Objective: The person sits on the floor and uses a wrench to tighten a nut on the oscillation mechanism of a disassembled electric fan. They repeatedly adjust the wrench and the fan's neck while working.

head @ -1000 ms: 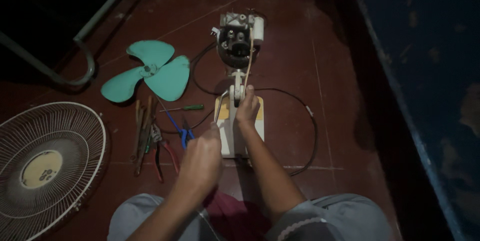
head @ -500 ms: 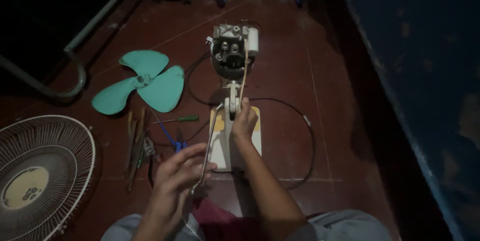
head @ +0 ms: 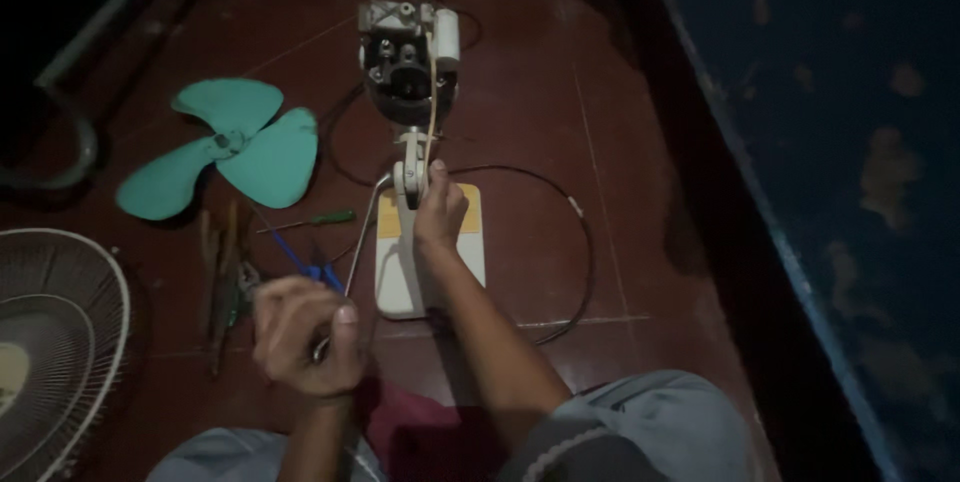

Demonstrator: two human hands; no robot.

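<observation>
Fan stand point(head: 425, 242) lies flat before us, long axis running six to twelve toward the motor point(head: 405, 62), our right hand point(head: 438, 210) closed on its neck, our left hand point(head: 300, 332), at seven o'clock from it, fisted round a thin tool point(head: 362, 232).

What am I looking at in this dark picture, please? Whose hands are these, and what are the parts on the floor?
The camera sits on a person's head and looks down. The right hand grips the neck of a dismantled fan, whose bare motor sits on top. The left hand holds a thin metal rod reaching toward that neck. On the red tiled floor lie green fan blades, a wire grille and some hand tools.
</observation>
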